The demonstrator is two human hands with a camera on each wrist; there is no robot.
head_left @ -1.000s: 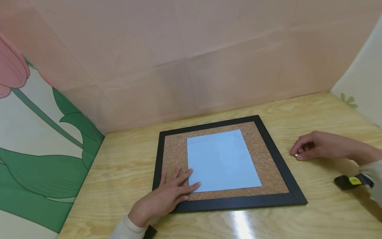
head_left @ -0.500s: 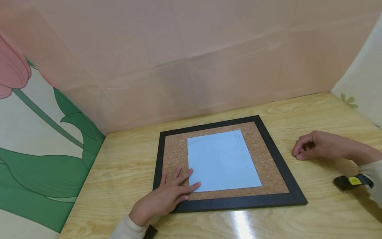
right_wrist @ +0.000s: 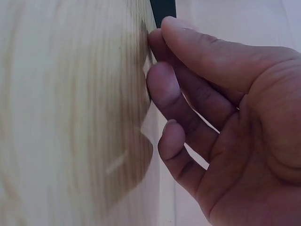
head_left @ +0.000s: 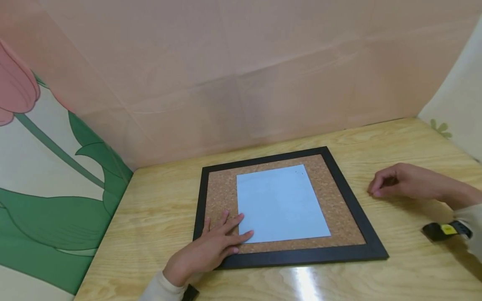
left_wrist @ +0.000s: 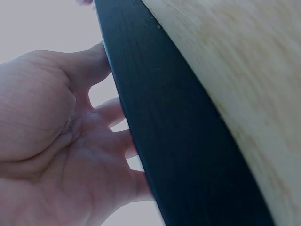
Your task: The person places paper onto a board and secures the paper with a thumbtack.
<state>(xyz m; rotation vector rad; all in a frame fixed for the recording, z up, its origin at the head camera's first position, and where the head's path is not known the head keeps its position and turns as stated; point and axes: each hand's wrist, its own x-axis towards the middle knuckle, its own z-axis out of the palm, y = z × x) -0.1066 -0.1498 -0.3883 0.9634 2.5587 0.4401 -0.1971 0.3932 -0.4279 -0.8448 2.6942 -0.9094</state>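
Found one pale blue sheet point(head_left: 282, 205) just below and right of the centre of the head view, lying flat on one corkboard point(head_left: 222, 188) with one black border point(head_left: 301, 257), set down on one worktop point(head_left: 162, 200). Judged the sheet very light, thin and limp, apt to slide over the corkboard and to crease or tear at a rough pull; would have taken hold near a corner or free edge, or steadied it with spread fingertips. Judged the corkboard stiffer and somewhat heavier, with a face soft enough to dent, best lifted by opposite sides of the black border. Counted two grips: saw the left grip point(head_left: 209, 247) at lower centre, released and spread, reaching over the lower-left part of the black border, with two fingertips at the left edge of the sheet, clasping nothing. Saw the right grip point(head_left: 403, 182) at the right of the view, low over the worktop and to the right of the black border, with fingers curled and thumb close to the index finger; could not tell of anything pinched there. Noticed a few dark specks point(head_left: 299, 172) in the upper-right corner of the sheet, too small to count surely. Counted two pale sleeves point(head_left: 162, 288) and two dark wrist devices point(head_left: 437, 231), at lower centre and lower right.
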